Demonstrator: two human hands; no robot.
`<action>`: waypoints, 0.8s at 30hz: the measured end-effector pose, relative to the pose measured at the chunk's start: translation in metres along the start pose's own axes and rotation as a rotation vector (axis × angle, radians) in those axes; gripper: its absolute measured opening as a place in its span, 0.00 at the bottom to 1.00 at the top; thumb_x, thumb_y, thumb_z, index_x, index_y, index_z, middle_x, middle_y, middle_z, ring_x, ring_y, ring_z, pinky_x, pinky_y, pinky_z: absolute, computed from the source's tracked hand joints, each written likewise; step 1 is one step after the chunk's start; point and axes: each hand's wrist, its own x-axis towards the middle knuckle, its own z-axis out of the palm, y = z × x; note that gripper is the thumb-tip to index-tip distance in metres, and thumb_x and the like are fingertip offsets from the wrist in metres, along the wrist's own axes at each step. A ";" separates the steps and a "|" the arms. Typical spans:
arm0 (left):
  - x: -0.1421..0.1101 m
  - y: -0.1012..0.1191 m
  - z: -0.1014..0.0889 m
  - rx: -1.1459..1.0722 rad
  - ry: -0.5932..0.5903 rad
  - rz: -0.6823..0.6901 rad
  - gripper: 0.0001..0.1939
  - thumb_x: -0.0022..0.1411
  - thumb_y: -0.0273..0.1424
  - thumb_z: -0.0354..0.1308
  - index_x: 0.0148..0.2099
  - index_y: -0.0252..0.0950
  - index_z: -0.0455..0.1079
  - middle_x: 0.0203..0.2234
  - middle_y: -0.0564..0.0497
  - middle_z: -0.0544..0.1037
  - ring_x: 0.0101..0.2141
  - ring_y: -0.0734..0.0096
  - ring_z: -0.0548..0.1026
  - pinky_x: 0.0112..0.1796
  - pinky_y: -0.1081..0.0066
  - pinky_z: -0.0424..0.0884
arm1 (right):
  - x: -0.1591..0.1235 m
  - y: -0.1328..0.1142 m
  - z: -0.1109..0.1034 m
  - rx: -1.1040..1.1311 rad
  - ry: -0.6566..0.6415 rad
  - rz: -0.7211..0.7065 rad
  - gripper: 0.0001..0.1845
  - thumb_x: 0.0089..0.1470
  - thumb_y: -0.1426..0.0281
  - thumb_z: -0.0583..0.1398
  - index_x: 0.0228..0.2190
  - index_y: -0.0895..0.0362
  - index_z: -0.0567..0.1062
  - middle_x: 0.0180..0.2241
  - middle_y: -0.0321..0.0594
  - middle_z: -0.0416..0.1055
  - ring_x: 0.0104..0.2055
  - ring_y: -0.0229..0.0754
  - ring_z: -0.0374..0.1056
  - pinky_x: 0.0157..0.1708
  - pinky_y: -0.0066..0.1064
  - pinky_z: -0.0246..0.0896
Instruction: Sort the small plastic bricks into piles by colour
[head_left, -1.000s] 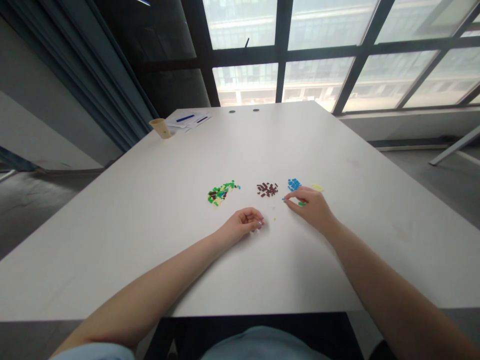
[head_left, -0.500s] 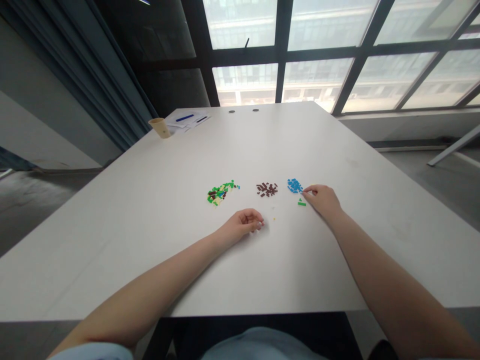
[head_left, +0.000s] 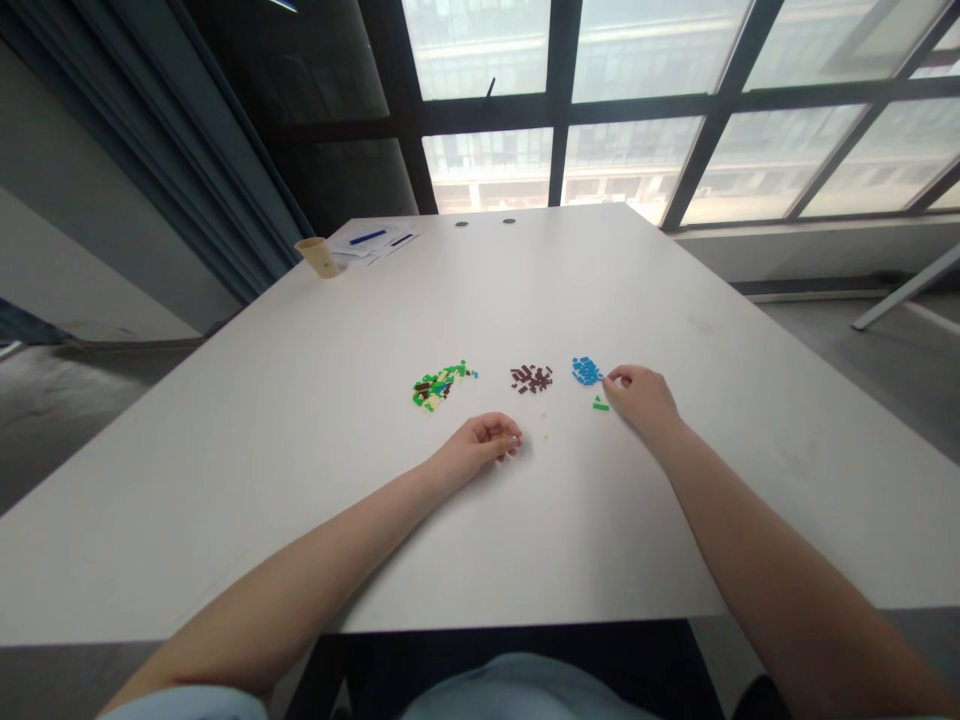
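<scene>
Head view: right hand (head_left: 639, 398) narrowly curled, fingertips just beside blue bricks (head_left: 586, 371); any hold cannot be told.
Left hand (head_left: 480, 442): loosely curled, resting on the tabletop (head_left: 300, 500); any hold cannot be told.
Centre of frame: green bricks (head_left: 600, 405) near the right hand, brown bricks (head_left: 532, 378), mixed bricks (head_left: 439, 387).
Handling: likely light, stiff, tiny; pinch by the edges.

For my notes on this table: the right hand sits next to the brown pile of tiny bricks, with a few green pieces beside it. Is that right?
Not quite. The head view shows the right hand next to the blue pile of tiny bricks, not the brown pile, with a few green pieces beside it.
</scene>
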 end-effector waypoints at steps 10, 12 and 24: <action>0.004 0.014 -0.094 1.253 0.433 0.327 0.14 0.58 0.29 0.48 0.38 0.40 0.74 0.35 0.46 0.75 0.34 0.63 0.70 0.35 0.66 0.65 | -0.025 -0.028 -0.003 0.127 -0.215 -0.490 0.16 0.49 0.65 0.51 0.15 0.56 0.55 0.17 0.33 0.54 0.22 0.34 0.51 0.24 0.27 0.45; 0.005 0.012 -0.109 1.312 0.490 0.354 0.14 0.58 0.28 0.48 0.40 0.40 0.74 0.34 0.45 0.75 0.35 0.61 0.70 0.35 0.64 0.66 | -0.029 -0.031 0.001 0.134 -0.260 -0.529 0.15 0.49 0.66 0.52 0.15 0.56 0.55 0.17 0.33 0.54 0.22 0.34 0.51 0.25 0.27 0.45; 0.025 -0.002 -0.084 1.380 0.158 0.394 0.23 0.63 0.28 0.41 0.60 0.38 0.56 0.55 0.43 0.65 0.61 0.58 0.49 0.55 0.51 0.48 | -0.043 -0.045 0.005 0.158 -0.356 -0.618 0.15 0.48 0.69 0.53 0.15 0.57 0.54 0.17 0.32 0.54 0.21 0.32 0.49 0.25 0.26 0.44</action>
